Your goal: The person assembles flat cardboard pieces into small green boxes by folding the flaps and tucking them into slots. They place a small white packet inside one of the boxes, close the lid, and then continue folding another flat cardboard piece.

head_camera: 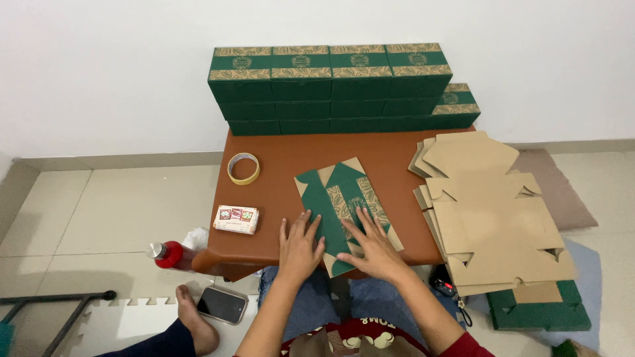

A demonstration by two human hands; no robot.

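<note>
A flat green and tan cardboard box blank (pixel 344 198) lies on the brown table (pixel 284 165), angled slightly. My left hand (pixel 299 248) rests flat on its near left part, fingers spread. Beside it, my right hand (pixel 374 246) presses flat on the blank's near right part, fingers apart. Neither hand grips anything. A pile of unfolded tan box blanks (pixel 493 215) lies at the table's right edge, overhanging it.
Stacked finished green boxes (pixel 331 86) line the back of the table by the wall. A tape roll (pixel 243 168) and a small printed packet (pixel 235 219) sit at left. A red bottle (pixel 170 254), a phone (pixel 221 305) and a foot (pixel 193 320) are on the floor.
</note>
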